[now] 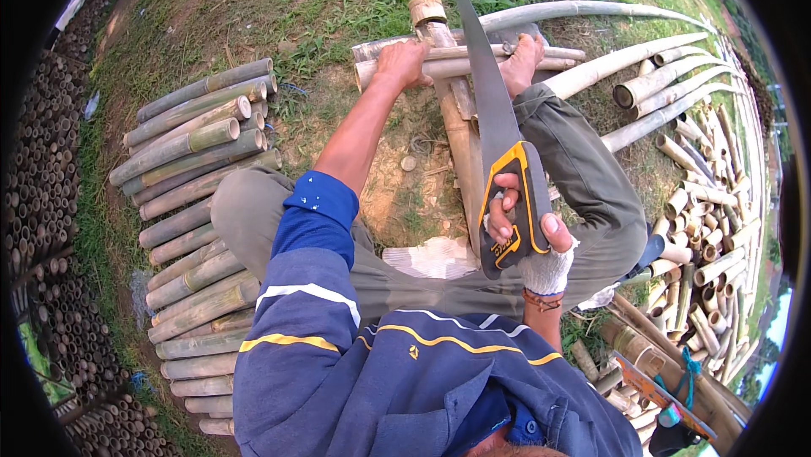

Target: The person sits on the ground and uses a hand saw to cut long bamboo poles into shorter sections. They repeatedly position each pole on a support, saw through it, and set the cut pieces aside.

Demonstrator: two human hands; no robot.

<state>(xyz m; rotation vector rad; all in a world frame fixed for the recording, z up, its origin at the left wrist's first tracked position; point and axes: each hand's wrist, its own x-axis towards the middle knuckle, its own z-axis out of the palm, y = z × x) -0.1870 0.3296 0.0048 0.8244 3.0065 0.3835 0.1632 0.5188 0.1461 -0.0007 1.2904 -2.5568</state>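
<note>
My right hand (541,246), in a whitish knitted glove with bare fingertips, grips the black and yellow handle of a handsaw (494,94). The saw's long blade points away from me, up past the bamboo. My left hand (405,62) is closed round the left part of a bamboo pole (469,67), which lies crosswise over a bamboo support (460,144). A thinner bamboo length (473,51) lies along its far side. My bare foot (522,64) presses on the bamboo to the right of the blade. Where the left fingertips end is hidden.
Cut bamboo lengths (203,275) are stacked at the left. Long bamboo poles (625,60) reach in from the right, above a heap of short pieces (714,229). Another saw with an orange blade (655,391) lies at lower right. Sawdust (389,174) covers the ground ahead.
</note>
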